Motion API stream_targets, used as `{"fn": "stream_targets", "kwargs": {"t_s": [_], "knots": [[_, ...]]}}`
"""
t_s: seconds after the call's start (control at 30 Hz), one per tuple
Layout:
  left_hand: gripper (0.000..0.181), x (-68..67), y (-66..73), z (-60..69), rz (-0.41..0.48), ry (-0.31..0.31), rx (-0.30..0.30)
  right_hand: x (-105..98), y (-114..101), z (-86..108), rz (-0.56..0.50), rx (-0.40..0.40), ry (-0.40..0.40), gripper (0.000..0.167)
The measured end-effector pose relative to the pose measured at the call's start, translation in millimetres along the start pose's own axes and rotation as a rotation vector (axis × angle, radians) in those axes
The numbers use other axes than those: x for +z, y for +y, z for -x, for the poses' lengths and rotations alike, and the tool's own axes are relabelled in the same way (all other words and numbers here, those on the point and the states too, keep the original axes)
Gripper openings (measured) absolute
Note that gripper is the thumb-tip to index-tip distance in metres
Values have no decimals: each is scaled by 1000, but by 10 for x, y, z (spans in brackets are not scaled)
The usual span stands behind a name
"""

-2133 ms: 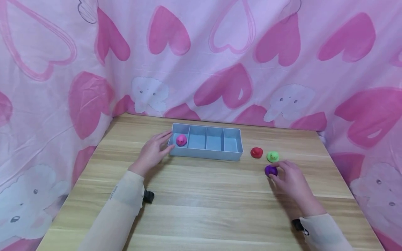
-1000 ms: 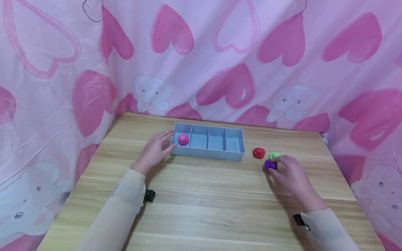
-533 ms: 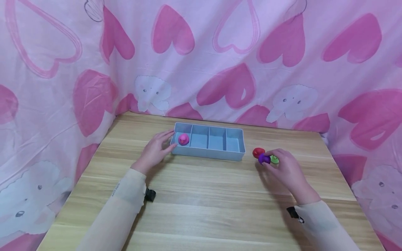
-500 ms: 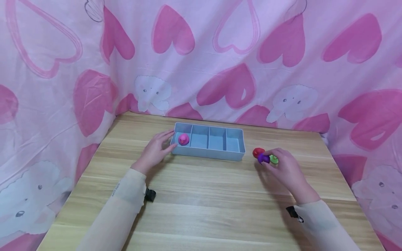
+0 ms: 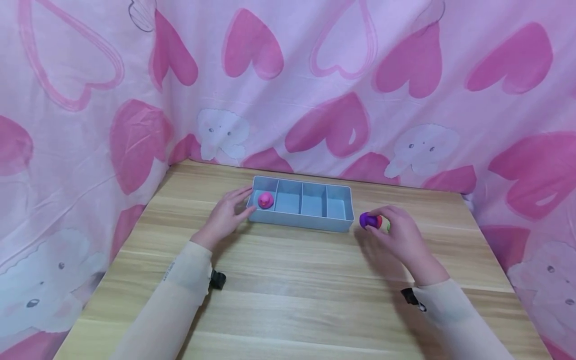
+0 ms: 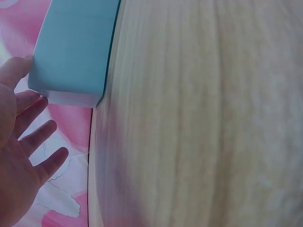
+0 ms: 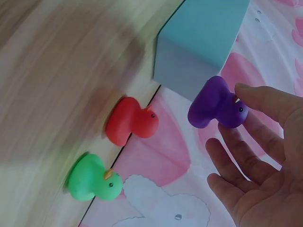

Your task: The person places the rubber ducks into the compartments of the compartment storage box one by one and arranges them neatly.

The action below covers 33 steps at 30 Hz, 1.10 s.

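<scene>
"Looking at the right hand (image 5: 400, 235), what do you see as new?"

"It is farther left than a moment ago, and so is the small, smooth purple rubber-looking duck (image 7: 218, 104). That duck is no longer over by the small green rubber-looking duck (image 7: 90, 179); it hangs above the pale wood-grain desk (image 5: 297, 290), near the right end of the long blue-grey plastic tray (image 5: 301, 221)."

"How is the grip?"

"Narrow: thumb and fingers pinch the purple duck at its head, and the lower fingers hang free."

"Does it touch the small red rubber-looking duck (image 7: 125, 120)?"

"No. They overlap from the head, but the right wrist view shows them apart. Red and green both sit on the desk."

"And the left hand (image 5: 222, 216)?"

"No change there. It stays at the tray's left end, fingers spread and loosely extended, the tips against the wall or just beside it."

"So where does that leave the work?"

"Partway, I judge. The lift is done, but purple is outside the tray. Only the small pink rubber-looking duck (image 5: 265, 200) sits inside, in the leftmost compartment (image 5: 267, 185)."
</scene>
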<state>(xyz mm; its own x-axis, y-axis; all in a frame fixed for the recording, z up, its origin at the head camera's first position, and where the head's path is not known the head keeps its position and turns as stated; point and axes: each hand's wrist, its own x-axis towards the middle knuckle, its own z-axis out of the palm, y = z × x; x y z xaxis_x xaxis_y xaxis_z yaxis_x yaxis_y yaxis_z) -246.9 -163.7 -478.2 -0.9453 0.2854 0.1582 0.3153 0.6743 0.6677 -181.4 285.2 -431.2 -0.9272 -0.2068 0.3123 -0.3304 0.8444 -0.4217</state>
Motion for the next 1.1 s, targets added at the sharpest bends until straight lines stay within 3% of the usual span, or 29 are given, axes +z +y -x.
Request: {"fn": "stream_targets", "kwargs": {"t_s": [0.3,0.8,1.1], "knots": [[62,4,-21,8,0,3,-4,31,-185,-174,-15,39,-63,30],[64,-2,-13,-4,-18,-19,10,99,-426,-390,-11,-46,-28,27],[64,13,-34,-9,-13,-12,14,168,-564,-478,-7,-55,-63,28]]}}
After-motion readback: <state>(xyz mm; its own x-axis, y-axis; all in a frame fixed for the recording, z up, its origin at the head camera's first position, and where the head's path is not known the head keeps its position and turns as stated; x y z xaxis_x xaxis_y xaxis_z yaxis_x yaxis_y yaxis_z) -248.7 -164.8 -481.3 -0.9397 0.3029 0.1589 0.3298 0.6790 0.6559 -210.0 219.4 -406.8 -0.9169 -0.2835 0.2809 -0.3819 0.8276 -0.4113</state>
